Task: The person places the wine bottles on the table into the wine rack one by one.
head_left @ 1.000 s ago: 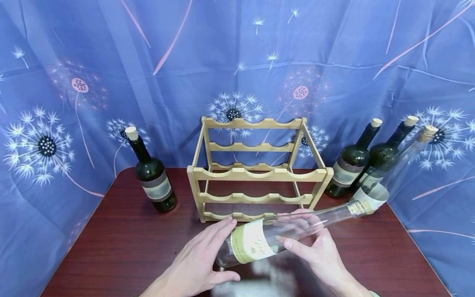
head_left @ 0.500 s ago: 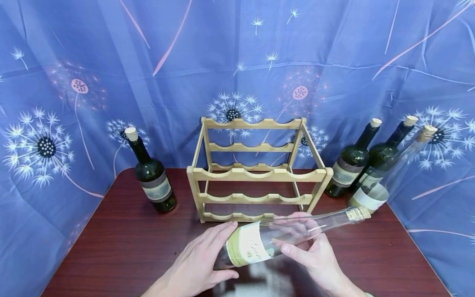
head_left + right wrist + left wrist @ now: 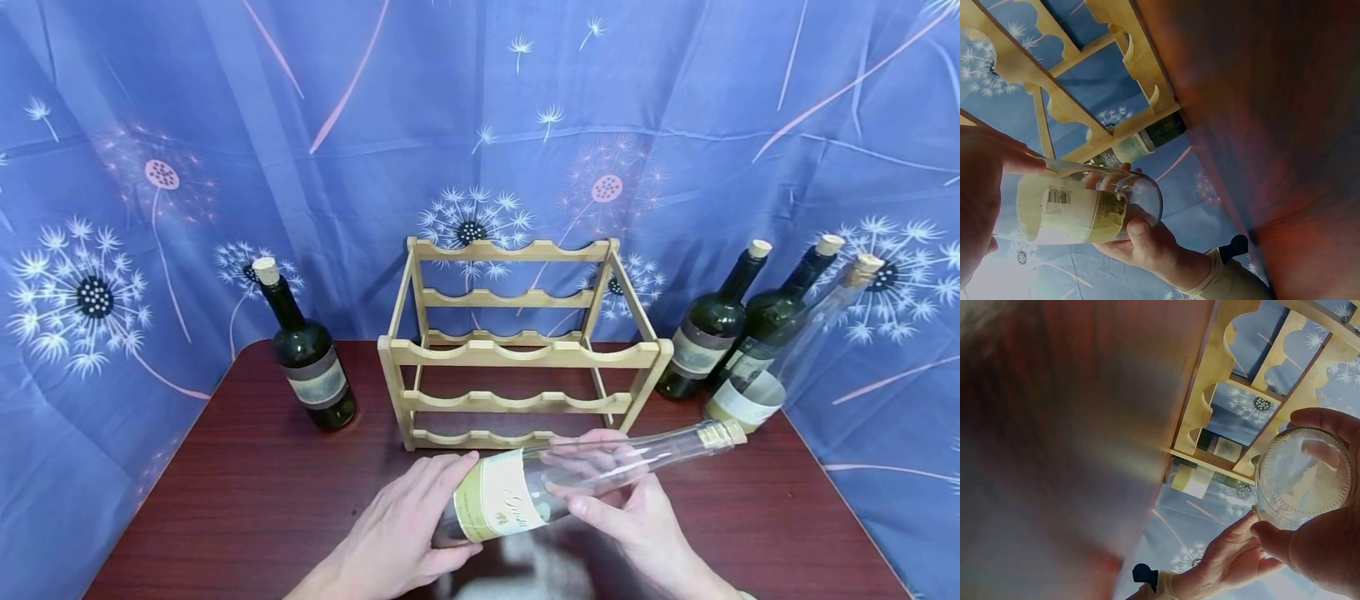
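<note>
Bottle of clear glass is held aslant above the table, in front of the wooden rack; its cork points to the right. L hand grasps the base end, w/ thumb on one side & fingers on the other; R hand holds around it nearer to the neck, its fingers partly seen thru the glass. Neither hand is released.

What could go wrong, prob.: smooth glass may slip, esp. if L hand lets go too early, b/c R hand alone would then carry the heavier base end. Also, the neck reaches near the standing clear bottle; whether they touch, one cannot tell. Careless swing to the right could knock this one over, & then maybe the two dark bottles just beside it. If the held bottle is pushed fwd too low, it may hit the front rail and shift the rack, b/c no fastening is visible.
</note>
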A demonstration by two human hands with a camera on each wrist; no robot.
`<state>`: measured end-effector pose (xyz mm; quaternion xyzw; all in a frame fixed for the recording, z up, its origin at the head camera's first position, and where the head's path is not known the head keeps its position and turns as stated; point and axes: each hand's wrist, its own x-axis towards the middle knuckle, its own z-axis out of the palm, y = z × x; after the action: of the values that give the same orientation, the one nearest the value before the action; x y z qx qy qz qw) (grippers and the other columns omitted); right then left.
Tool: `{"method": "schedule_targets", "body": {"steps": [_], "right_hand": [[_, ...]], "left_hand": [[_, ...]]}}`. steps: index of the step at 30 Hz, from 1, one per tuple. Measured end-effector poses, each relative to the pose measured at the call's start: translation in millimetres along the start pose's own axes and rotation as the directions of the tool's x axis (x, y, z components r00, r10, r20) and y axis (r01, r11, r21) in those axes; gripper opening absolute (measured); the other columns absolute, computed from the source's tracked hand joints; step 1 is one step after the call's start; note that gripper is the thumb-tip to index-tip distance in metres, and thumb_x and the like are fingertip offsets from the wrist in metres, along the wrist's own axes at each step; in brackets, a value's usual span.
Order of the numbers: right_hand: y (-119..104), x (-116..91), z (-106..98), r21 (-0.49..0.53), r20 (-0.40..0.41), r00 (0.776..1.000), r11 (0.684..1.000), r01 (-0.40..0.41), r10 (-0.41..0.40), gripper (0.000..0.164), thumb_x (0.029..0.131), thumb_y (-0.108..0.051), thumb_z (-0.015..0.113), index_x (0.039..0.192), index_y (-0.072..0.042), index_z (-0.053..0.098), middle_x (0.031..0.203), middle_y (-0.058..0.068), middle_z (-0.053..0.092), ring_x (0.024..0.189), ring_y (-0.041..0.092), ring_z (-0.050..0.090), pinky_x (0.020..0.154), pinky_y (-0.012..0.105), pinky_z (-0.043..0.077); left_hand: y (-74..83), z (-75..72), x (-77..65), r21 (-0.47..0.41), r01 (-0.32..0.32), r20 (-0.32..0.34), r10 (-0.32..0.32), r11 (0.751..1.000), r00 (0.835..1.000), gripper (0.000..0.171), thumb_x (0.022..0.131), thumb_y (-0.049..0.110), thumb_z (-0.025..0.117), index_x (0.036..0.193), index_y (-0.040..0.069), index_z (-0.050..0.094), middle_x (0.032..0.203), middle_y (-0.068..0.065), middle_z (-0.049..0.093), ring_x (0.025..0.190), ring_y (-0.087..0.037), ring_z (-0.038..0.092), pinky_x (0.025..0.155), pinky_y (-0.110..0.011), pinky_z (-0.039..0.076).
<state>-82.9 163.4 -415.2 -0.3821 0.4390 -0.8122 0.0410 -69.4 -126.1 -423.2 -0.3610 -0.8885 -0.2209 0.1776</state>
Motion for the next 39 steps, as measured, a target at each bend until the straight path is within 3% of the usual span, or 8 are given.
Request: {"method": "schedule_targets", "body": {"steps": [6, 9, 14, 18, 21, 30, 34, 39], "right_hand": [[-5.0, -0.8, -1.7, 0.005, -0.025, 0.997, 0.997, -0.072, 0.072, 0.058, 0.084, 0.028, 0.043, 0.136, 0.016, 0.020, 0.135, 0.046, 0.029, 0.125, 0.053, 0.037, 0.090, 0.061, 0.041], [-7.6, -1.6, -2.1, -0.016, -0.037, 0.992, 0.992, -0.124, 0.123, 0.056, 0.087, 0.025, 0.043, 0.136, 0.017, 0.018, 0.134, 0.046, 0.031, 0.116, 0.052, 0.048, 0.088, 0.056, 0.046], [-12.1, -2.3, -1.6, -0.061, -0.095, 0.967, 0.968, -0.242, 0.235, 0.052, 0.090, 0.020, 0.044, 0.137, 0.014, 0.020, 0.133, 0.042, 0.038, 0.108, 0.050, 0.054, 0.080, 0.059, 0.048], [-15.5, -2.7, -0.1, -0.143, -0.146, 0.926, 0.919, -0.367, 0.347, 0.046, 0.094, 0.012, 0.046, 0.136, 0.008, 0.030, 0.125, 0.036, 0.051, 0.102, 0.045, 0.060, 0.073, 0.057, 0.051], [-17.5, -2.1, -1.3, -0.233, -0.170, 0.886, 0.856, -0.462, 0.432, 0.040, 0.097, 0.004, 0.047, 0.135, 0.005, 0.037, 0.116, 0.029, 0.061, 0.090, 0.040, 0.065, 0.067, 0.048, 0.054], [-25.9, -0.2, -6.8, -0.364, -0.204, 0.785, 0.699, -0.615, 0.585, 0.045, 0.099, -0.010, 0.050, 0.139, -0.004, 0.031, 0.119, 0.024, 0.060, 0.086, 0.039, 0.066, 0.058, 0.042, 0.054], [-32.7, 0.2, -9.9, -0.422, -0.164, 0.764, 0.655, -0.626, 0.624, 0.042, 0.099, -0.012, 0.050, 0.138, -0.008, 0.036, 0.116, 0.022, 0.060, 0.085, 0.036, 0.066, 0.058, 0.041, 0.053], [-41.1, 1.1, -14.5, -0.453, -0.076, 0.741, 0.639, -0.622, 0.667, 0.035, 0.099, -0.009, 0.050, 0.132, -0.001, 0.039, 0.112, 0.024, 0.057, 0.088, 0.036, 0.065, 0.059, 0.038, 0.053]], "left_hand": [[-2.5, -3.4, 1.3, 0.007, -0.038, -0.047, 0.038, 0.999, 0.998, 0.088, 0.072, 0.051, 0.076, 0.144, 0.013, 0.042, 0.132, 0.007, 0.047, 0.112, -0.008, 0.048, 0.089, -0.030, 0.046], [-4.8, -5.6, 2.4, 0.019, -0.058, -0.073, 0.059, 0.998, 0.996, 0.089, 0.069, 0.047, 0.079, 0.143, 0.012, 0.043, 0.130, 0.006, 0.048, 0.110, -0.009, 0.050, 0.087, -0.031, 0.047], [-9.1, -10.3, 3.7, 0.044, -0.076, -0.084, 0.079, 0.996, 0.993, 0.090, 0.066, 0.045, 0.080, 0.142, 0.011, 0.045, 0.129, 0.006, 0.050, 0.107, -0.010, 0.052, 0.084, -0.032, 0.048], [-12.8, -15.6, 4.3, 0.064, -0.075, -0.072, 0.079, 0.995, 0.994, 0.090, 0.064, 0.043, 0.081, 0.141, 0.012, 0.047, 0.130, 0.007, 0.049, 0.108, -0.010, 0.052, 0.084, -0.033, 0.048], [-15.4, -19.7, 5.0, 0.085, -0.070, -0.067, 0.076, 0.994, 0.995, 0.090, 0.062, 0.042, 0.081, 0.141, 0.014, 0.047, 0.129, 0.008, 0.050, 0.108, -0.010, 0.051, 0.085, -0.032, 0.048], [-20.7, -27.9, 5.9, 0.136, -0.056, -0.078, 0.067, 0.989, 0.995, 0.091, 0.056, 0.039, 0.079, 0.139, 0.016, 0.050, 0.123, 0.009, 0.051, 0.102, -0.009, 0.051, 0.081, -0.031, 0.048], [-22.3, -30.9, 5.1, 0.150, -0.044, -0.065, 0.054, 0.988, 0.996, 0.091, 0.057, 0.039, 0.079, 0.139, 0.017, 0.049, 0.123, 0.008, 0.051, 0.101, -0.009, 0.051, 0.081, -0.031, 0.047], [-24.1, -34.9, 3.6, 0.160, -0.025, -0.044, 0.032, 0.987, 0.998, 0.092, 0.058, 0.041, 0.081, 0.140, 0.018, 0.048, 0.124, 0.008, 0.052, 0.102, -0.009, 0.051, 0.082, -0.031, 0.048]]}}
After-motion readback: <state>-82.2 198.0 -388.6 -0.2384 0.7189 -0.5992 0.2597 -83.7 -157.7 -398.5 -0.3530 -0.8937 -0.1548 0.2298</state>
